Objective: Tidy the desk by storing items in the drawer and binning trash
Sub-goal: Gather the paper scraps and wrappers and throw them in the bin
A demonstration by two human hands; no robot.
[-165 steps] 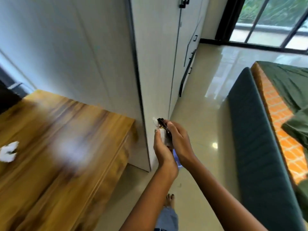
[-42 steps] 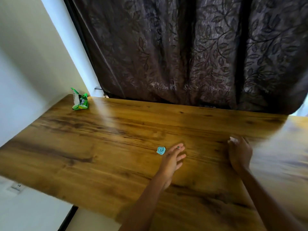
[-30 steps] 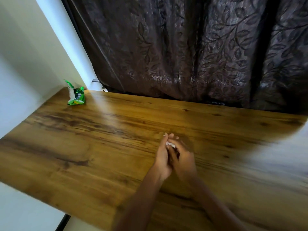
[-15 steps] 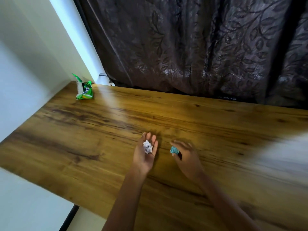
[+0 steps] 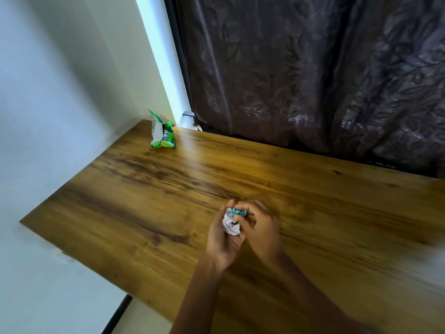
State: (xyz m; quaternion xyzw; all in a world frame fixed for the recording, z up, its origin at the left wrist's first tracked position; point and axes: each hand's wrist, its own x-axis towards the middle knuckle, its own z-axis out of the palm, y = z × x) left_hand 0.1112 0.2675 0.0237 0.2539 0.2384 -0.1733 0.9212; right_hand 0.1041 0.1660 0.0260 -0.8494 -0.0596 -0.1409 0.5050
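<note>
Both hands meet above the middle of the wooden desk (image 5: 168, 194). My left hand (image 5: 222, 239) lies palm up and cradles a crumpled white paper ball (image 5: 231, 225) in its curled fingers. My right hand (image 5: 258, 227) pinches a small teal crumpled scrap (image 5: 238, 211) between its fingertips, right at the top of the white ball and touching it. A green snack wrapper (image 5: 162, 137) sits at the far left corner of the desk, well away from both hands.
A dark patterned curtain (image 5: 313, 80) hangs behind the desk's far edge. A white wall (image 5: 60, 92) borders the desk on the left. The desk's near left edge drops to the floor below.
My right hand has carried the teal scrap left to my left hand, which holds the white ball; the hands were apart half a second ago. The view has shifted right.
</note>
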